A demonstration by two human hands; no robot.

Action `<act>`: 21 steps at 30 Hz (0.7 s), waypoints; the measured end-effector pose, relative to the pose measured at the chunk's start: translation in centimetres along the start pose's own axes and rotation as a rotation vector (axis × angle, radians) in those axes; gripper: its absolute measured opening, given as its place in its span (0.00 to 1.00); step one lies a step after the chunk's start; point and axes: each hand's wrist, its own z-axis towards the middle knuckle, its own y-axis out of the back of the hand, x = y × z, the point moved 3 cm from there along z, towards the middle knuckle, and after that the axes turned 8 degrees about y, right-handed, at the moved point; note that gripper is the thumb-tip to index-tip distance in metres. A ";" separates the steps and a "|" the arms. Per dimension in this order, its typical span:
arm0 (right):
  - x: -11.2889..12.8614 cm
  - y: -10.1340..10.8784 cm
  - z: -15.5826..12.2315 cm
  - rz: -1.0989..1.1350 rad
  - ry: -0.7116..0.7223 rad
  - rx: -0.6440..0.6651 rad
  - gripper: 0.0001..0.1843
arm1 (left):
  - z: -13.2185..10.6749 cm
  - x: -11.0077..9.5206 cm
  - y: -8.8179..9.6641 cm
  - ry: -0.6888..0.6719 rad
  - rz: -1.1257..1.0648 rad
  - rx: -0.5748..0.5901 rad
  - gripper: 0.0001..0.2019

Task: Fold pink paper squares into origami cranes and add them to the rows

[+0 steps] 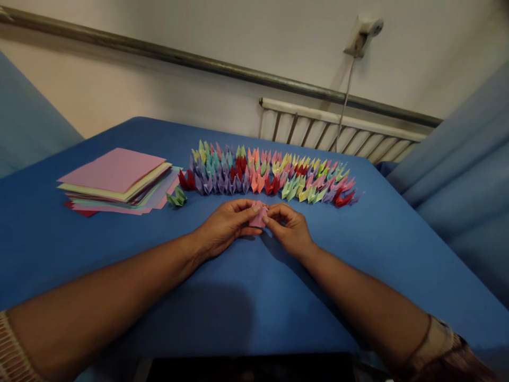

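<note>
A small pink folded paper piece [259, 216] sits between my two hands over the blue table [238, 297]. My left hand [225, 225] pinches its left side with closed fingers. My right hand [289, 228] pinches its right side, fingers curled onto it. Just beyond my hands stand rows of several folded paper pieces [270, 174] in many colours. A single green folded piece [177, 197] lies apart, left of the rows.
A stack of coloured square paper sheets [117, 180], pink on top, lies at the left of the table. A white radiator [338, 132] and a metal rail [199, 61] run along the wall behind. Blue fabric [465, 175] hangs at the right.
</note>
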 end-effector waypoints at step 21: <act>-0.9 0.7 0.7 0.162 -0.108 -0.126 0.11 | 0.6 0.2 0.5 -0.091 0.126 0.017 0.16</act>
